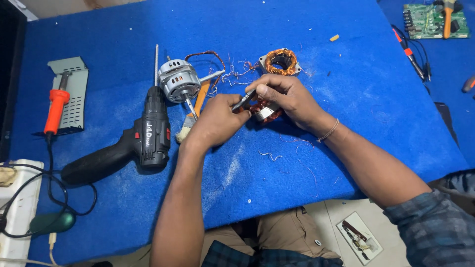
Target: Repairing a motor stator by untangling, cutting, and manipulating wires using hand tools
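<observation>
- Both hands meet near the centre of the blue counter (346, 113), working on a copper-wound stator (264, 111) that lies on the cloth.
- The right hand (289, 96) comes in from 4 o'clock and curls over the stator, its fingers closed around the top of the winding and steadying it.
- The left hand (217, 121) comes in from 6 o'clock and grips a thin dark metal tool (243, 103); the tool's tip points toward 2 o'clock and meets the right hand's fingertips at the winding.
- Just past the hands at 12 o'clock lies a second stator (281, 61) with orange-brown coils in a grey metal frame, apart from the one being held.
- At 10 o'clock from the hands sits a silver motor housing (179, 80) with a shaft, and a small paintbrush (190, 118) with an orange handle lies beside it, close to the left hand.
- At 9 o'clock a black cordless drill (133, 143) lies on its side, its bit pointing to 12 o'clock.
- Farther at 9 o'clock an orange-handled soldering iron (56, 106) rests on a grey perforated metal stand (74, 94).
- Loose snippets of thin wire (271, 156) lie scattered on the cloth around the hands.
- At the far 2 o'clock corner a green circuit board (428, 22) lies well apart from the work.
</observation>
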